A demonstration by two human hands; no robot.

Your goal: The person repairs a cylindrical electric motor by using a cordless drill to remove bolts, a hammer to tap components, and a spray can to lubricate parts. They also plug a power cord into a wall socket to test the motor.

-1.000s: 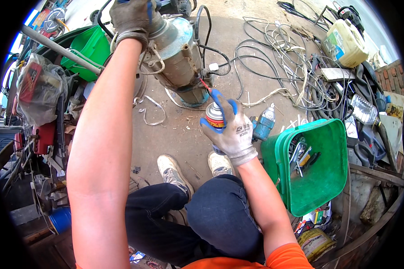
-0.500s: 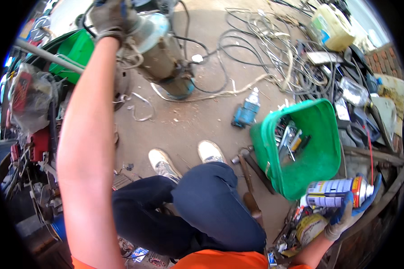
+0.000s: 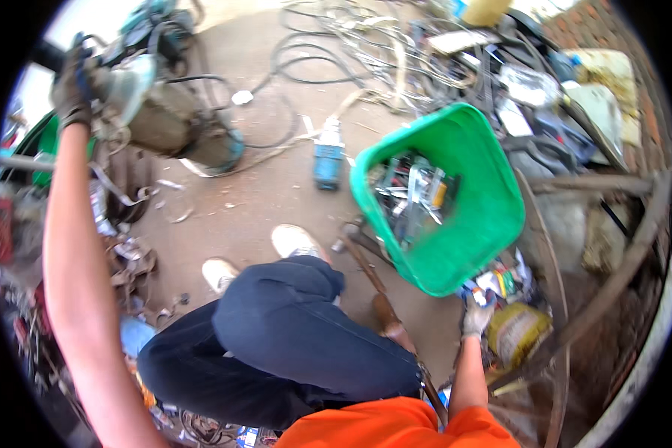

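Note:
My left hand (image 3: 73, 86), in a grey and blue glove, is closed around the upper end of a dirty cylindrical pump (image 3: 160, 116) at the far left. The pump is grey-brown with a pale flange and teal at its lower end, and a rope is wrapped near its top. My right hand (image 3: 478, 313), also gloved, reaches down among small litter beside the green bucket (image 3: 474, 205). Its fingers are blurred and partly hidden, so I cannot tell whether it still holds the spray can. Several metal tools (image 3: 418, 187) lie in the bucket.
A blue power tool (image 3: 328, 160) stands on the floor left of the bucket. A hammer (image 3: 366, 265) lies by my right knee. Tangled cables (image 3: 351, 45) spread at the back. Scrap and a wooden bar (image 3: 612, 257) crowd the right side. A yellow roll (image 3: 519, 332) sits by my right hand.
My right hand has gone from holding the spray can up, right of the bucket, to low beside the bucket. The view has swung right; my left hand stays on the pump.

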